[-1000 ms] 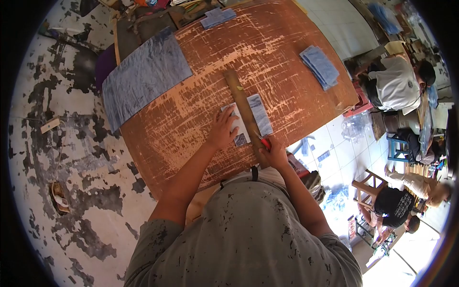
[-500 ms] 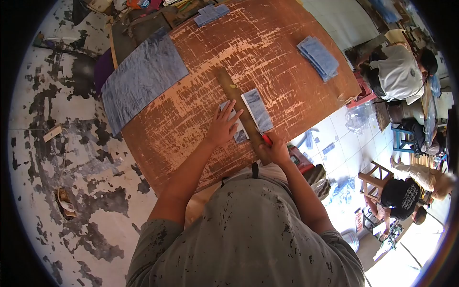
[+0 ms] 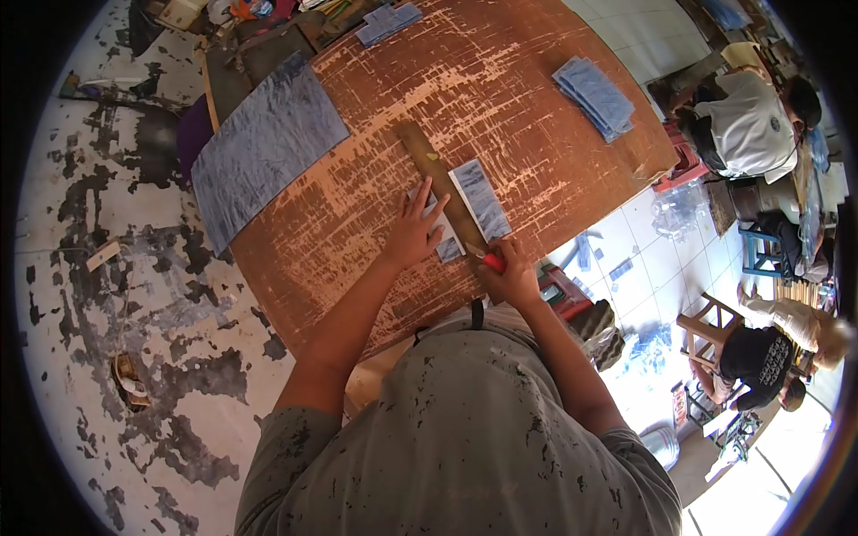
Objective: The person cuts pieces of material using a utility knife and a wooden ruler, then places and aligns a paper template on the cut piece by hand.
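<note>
My left hand (image 3: 414,237) lies flat with fingers spread, pressing on a small blue-grey marbled piece (image 3: 450,250) that it partly covers. Its fingertips reach the left edge of a long, brownish straight strip, like a ruler (image 3: 458,207). On the strip's other side lies a second marbled piece (image 3: 481,198) with a white edge. My right hand (image 3: 514,279) is closed round a red utility knife (image 3: 493,261) at the strip's near end. The knife's blade points left across the strip; whether it touches the surface I cannot tell.
The scratched brown worktable (image 3: 375,290) carries a large marbled sheet (image 3: 268,147) at left, a stack of blue pieces (image 3: 594,98) at right and more pieces (image 3: 389,24) at the far edge. Two people sit to the right, beyond a wooden stool (image 3: 706,326) and floor scraps (image 3: 648,344).
My right hand has turned slightly, and the knife's blade now shows pointing left over the strip. The strip's far end appears shifted slightly left. My left hand stays on the piece.
</note>
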Tool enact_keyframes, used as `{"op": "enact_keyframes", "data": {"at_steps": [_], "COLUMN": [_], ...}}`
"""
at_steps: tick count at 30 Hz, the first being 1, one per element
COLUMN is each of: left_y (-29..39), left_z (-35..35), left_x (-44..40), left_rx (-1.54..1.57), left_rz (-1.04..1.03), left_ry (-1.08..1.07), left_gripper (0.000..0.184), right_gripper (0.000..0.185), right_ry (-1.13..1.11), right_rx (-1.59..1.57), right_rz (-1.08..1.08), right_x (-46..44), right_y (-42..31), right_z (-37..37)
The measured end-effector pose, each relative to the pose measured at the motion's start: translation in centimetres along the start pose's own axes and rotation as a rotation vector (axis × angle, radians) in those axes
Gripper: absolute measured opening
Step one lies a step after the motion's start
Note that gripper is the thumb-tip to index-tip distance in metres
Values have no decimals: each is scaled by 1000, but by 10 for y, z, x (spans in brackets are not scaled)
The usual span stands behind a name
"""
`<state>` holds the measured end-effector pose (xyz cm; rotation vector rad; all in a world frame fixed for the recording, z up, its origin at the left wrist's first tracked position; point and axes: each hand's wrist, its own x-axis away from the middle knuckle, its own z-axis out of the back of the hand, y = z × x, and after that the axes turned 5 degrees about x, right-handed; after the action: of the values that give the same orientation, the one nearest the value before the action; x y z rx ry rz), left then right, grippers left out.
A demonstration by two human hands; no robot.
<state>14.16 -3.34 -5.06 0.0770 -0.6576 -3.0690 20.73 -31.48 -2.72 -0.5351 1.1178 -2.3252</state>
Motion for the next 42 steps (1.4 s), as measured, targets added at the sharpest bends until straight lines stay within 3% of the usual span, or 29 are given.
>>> {"op": "enact_keyframes", "data": {"at_steps": [2,5,9,11,14,21,24,27,29,33,34,36,38,42], "left_y": [0,14,23,28,37,34,30,30,39,25,16,14,16,40], "left_z": [0,7,-4,-6,-2,-4,-8,0,19,7,-5,-11,-3,39], "left_x": [0,3,13,17,18,21,21,19,16,21,22,19,17,13], "left_rx": [20,112,202,195,216,102,153,285,540,732,836,944,1088,1039], "left_rz": [3,101,236,279,348,298,301,350,595,661,649,633,495,503], "left_ry": [27,160,154,285,283,279,295,357,290,325,373,425,380,208], "left_gripper": [65,67,64,60,60,55,53,63,75,80,79,78,72,64], "right_gripper": [51,53,57,61,60,54,56,56,55,50,53,52,46,38], "right_ry": [104,31,-15,0,151,209,263,272,294,179,10,-19,-114,-198], "right_rx": [137,216,297,224,305,518,530,551,549,436,398,415,377,422], "right_rz": [40,-94,-138,-144,39,-81,-5,-40,-66,264,198,451,445,573], "right_x": [1,-5,-8,-10,-20,-71,-89,-94,-94,-89,-86,-92,-97,-119], "right_y": [-4,-21,-14,-10,7,50,66,62,46,11,-20,-38,-64,-43], "right_z": [-5,-4,-18,-12,12,105,127,130,116,60,51,29,23,24]}}
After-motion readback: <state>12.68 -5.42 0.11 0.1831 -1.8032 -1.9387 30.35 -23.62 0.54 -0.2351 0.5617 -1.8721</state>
